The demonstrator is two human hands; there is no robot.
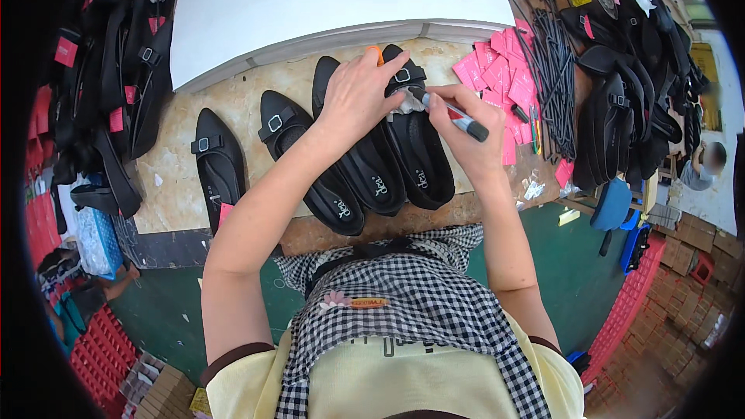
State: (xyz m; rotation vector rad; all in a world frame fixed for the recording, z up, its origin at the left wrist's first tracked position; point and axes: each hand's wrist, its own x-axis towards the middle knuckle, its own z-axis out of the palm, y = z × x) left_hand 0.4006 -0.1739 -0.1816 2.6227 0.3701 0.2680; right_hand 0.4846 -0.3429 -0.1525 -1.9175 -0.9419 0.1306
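Observation:
Several black pointed flat shoes with buckled bows lie in a row on the marbled tabletop. At the row's right end, my left hand (pixel 349 97) grips the front of a black shoe (pixel 419 167), thumb at its opening and forefinger by the bow. A small orange item (pixel 378 54) shows at the left fingers; its kind is unclear. White crumpled paper (pixel 410 101) sits in this shoe's opening. My right hand (pixel 475 128) is closed around a marker pen (pixel 466 122), its tip close to the paper. To the left lies a separate black shoe (pixel 217 155).
A long white box-like surface (pixel 334 0) spans the back. Right of the shoes are pink tags (pixel 497 70), a pile of dark thin rods (pixel 551 70) and pens (pixel 535 128). More black shoes are heaped at the left (pixel 116 70) and right (pixel 617 109).

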